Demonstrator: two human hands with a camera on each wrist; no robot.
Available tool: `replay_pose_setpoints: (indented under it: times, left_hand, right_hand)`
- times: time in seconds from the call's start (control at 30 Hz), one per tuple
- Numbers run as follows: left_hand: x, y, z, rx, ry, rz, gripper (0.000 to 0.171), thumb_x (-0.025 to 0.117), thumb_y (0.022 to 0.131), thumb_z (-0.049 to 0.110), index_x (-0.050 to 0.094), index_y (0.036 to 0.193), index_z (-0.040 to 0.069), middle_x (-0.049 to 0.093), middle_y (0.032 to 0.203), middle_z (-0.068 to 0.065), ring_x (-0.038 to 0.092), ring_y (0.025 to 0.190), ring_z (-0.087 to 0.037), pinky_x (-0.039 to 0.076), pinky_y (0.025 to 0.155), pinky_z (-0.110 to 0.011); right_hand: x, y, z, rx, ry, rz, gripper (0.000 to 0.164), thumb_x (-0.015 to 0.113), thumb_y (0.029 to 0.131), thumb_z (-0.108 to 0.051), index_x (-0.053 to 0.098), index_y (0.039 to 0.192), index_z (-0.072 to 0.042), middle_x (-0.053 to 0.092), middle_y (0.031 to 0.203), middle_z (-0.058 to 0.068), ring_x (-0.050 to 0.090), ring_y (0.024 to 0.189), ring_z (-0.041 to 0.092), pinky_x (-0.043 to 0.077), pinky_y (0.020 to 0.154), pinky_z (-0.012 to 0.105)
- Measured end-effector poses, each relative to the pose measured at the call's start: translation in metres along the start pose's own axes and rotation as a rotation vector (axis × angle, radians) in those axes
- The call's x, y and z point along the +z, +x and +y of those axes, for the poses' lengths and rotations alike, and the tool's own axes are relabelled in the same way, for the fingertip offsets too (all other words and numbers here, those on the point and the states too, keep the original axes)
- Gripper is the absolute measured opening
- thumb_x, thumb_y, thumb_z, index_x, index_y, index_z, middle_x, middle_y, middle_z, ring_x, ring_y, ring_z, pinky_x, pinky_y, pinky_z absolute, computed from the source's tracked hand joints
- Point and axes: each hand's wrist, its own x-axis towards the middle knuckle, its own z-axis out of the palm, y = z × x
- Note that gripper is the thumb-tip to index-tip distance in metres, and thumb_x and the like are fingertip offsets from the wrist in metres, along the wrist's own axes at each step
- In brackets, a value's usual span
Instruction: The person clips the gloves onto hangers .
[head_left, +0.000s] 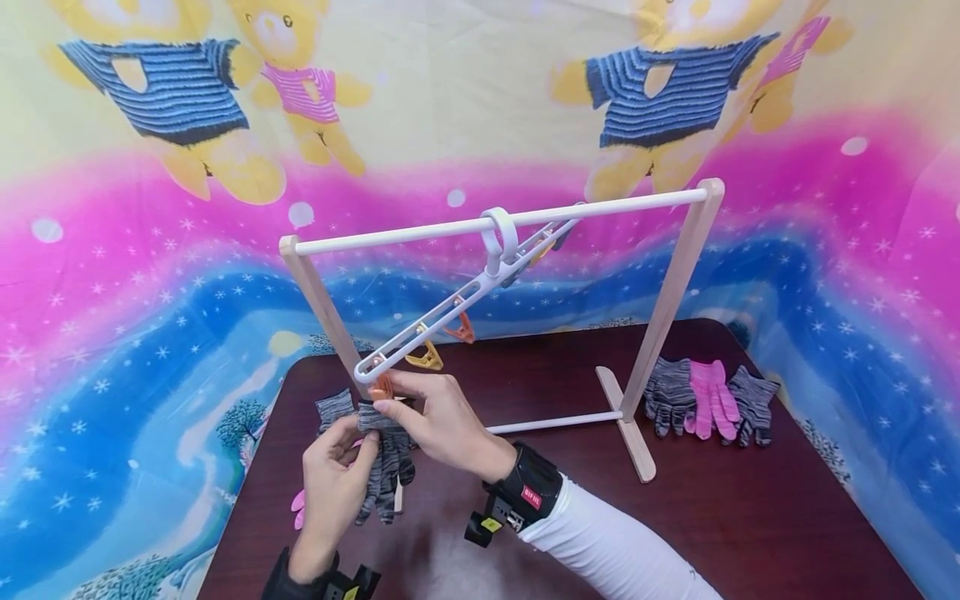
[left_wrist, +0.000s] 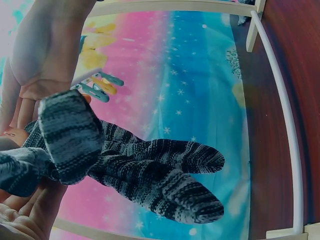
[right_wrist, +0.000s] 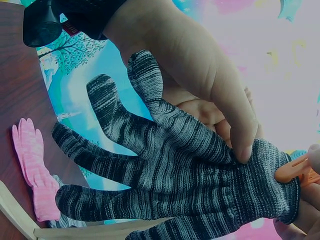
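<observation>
A grey-and-black striped knit glove [head_left: 388, 479] hangs fingers down beneath the near end of a white clip hanger [head_left: 480, 293]. My left hand [head_left: 333, 475] grips it by the cuff, thumb in front. At that end of the hanger, my right hand [head_left: 446, 421] pinches an orange clip [head_left: 382, 385]. In the right wrist view the same orange clip [right_wrist: 292, 170] overlaps the edge of the glove's cuff [right_wrist: 265, 180]. The left wrist view shows the striped cuff [left_wrist: 70, 135] close up, with the glove's fingers pointing right.
The hanger hooks over the white bar of a wooden rack [head_left: 671, 308]. A yellow clip [head_left: 427, 358] and another orange clip [head_left: 462, 327] dangle from it. Right of the rack lie grey gloves [head_left: 752, 402] and a pink glove [head_left: 712, 400]; another grey glove [head_left: 335, 407] lies at left.
</observation>
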Motion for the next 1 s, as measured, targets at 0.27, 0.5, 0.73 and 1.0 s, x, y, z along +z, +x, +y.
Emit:
replay_pose_setpoints:
  times: [0.27, 0.5, 0.73, 1.0]
  left_hand:
    - [-0.0002, 0.0, -0.0026, -0.027, 0.003, -0.005, 0.02, 0.066, 0.089, -0.011, 0.071, 0.107, -0.003, 0.075, 0.101, 0.0, 0.069, 0.09, 0.006, 0.056, 0.079, -0.012]
    - [-0.0014, 0.0004, -0.0034, -0.021, 0.007, -0.008, 0.02, 0.066, 0.09, -0.01, 0.071, 0.108, -0.003, 0.075, 0.101, -0.013, 0.068, 0.091, 0.006, 0.055, 0.079, -0.011]
    - [-0.0019, 0.0, -0.0033, -0.021, 0.017, -0.015, 0.018, 0.065, 0.091, -0.009, 0.071, 0.107, -0.002, 0.074, 0.101, -0.017, 0.067, 0.091, 0.007, 0.055, 0.079, -0.01]
    - [-0.0024, 0.0018, -0.0058, -0.03, 0.036, -0.006, 0.018, 0.066, 0.09, -0.008, 0.072, 0.105, 0.0, 0.075, 0.097, -0.014, 0.067, 0.089, 0.006, 0.055, 0.078, -0.009]
  right_hand:
    - [0.0012, 0.0, 0.0006, 0.029, -0.001, 0.009, 0.031, 0.064, 0.099, -0.02, 0.069, 0.128, -0.011, 0.075, 0.118, 0.003, 0.058, 0.076, 0.008, 0.034, 0.051, 0.019]
    - [0.0033, 0.0, 0.0006, 0.037, -0.005, 0.022, 0.034, 0.066, 0.098, -0.02, 0.067, 0.131, -0.012, 0.075, 0.119, 0.004, 0.067, 0.097, 0.005, 0.047, 0.059, 0.016]
    - [0.0047, 0.0007, 0.0017, 0.051, 0.008, 0.041, 0.032, 0.07, 0.096, -0.018, 0.069, 0.126, -0.008, 0.076, 0.115, 0.005, 0.069, 0.095, 0.006, 0.055, 0.071, 0.017]
    - [0.0032, 0.0019, 0.002, 0.04, 0.039, 0.029, 0.031, 0.07, 0.096, -0.017, 0.07, 0.125, -0.009, 0.075, 0.115, 0.007, 0.07, 0.097, 0.007, 0.055, 0.077, 0.017]
